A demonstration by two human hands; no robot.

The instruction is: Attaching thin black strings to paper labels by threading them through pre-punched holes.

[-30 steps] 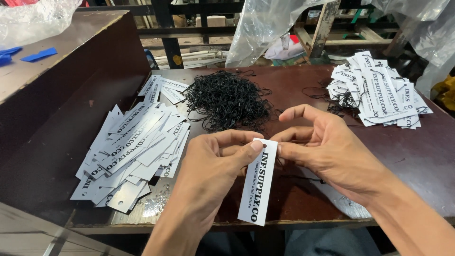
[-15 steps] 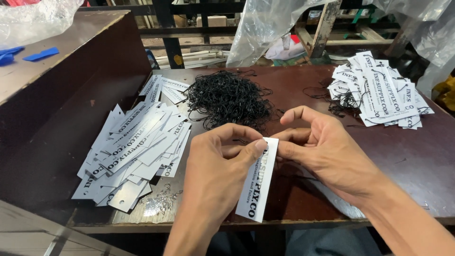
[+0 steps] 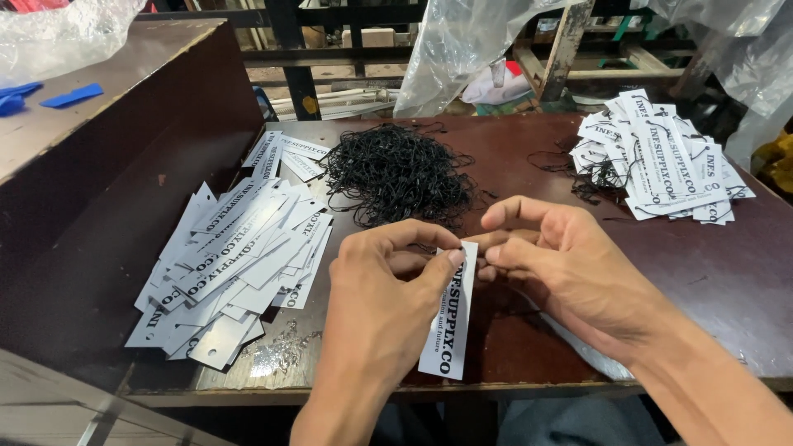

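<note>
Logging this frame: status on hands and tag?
Left hand and right hand both pinch the top of one white tag, fingers closed. Tag hangs upright over the table edge. Black string pile behind, apart. Nothing in the way.

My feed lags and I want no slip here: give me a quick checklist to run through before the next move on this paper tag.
1. Paper tag pinched at its top end by the left hand: ok.
2. Right hand fingertips at the tag's top edge: ok.
3. Black string actually in the right hand's grip: cannot tell, too thin to see between the fingers.
4. Tag's hole visible for threading: cannot tell, covered by the fingers.
5. Heap of black strings on the table behind the hands: ok.
6. Pile of unstrung tags on the left apart from the pile of strung tags on the right: ok.
</note>
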